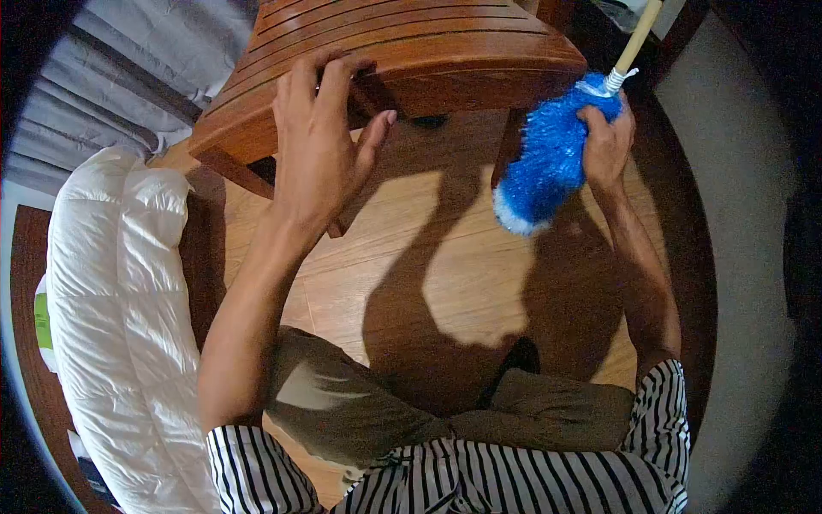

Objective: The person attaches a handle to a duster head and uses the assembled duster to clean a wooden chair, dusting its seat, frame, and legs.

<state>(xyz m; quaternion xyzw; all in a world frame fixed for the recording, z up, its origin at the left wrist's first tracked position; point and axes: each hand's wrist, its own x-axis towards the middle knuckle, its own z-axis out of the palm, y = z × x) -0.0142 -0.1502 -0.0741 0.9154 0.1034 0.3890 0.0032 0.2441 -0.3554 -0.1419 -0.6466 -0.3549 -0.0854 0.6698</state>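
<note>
A slatted wooden chair (479, 53) stands in front of me, its curved front edge toward me. At the left part of that edge is my left hand (317, 141), its fingers apart and a little bent, the thumb stretched out to the side. It appears to touch the wood, though the fingertips are partly hidden. My right hand (610, 141) is closed around the fluffy head of a blue duster (556, 141). The duster's white tip points down toward the floor, and its pale handle (638, 38) slants upward past the chair's right corner.
To my left lies a thick white quilt (120, 283) on a dark wooden bed frame (204, 257). Grey curtains (128, 68) hang at the upper left. A pale wall (753, 257) runs along the right. My shadow falls over the wooden floor (479, 291).
</note>
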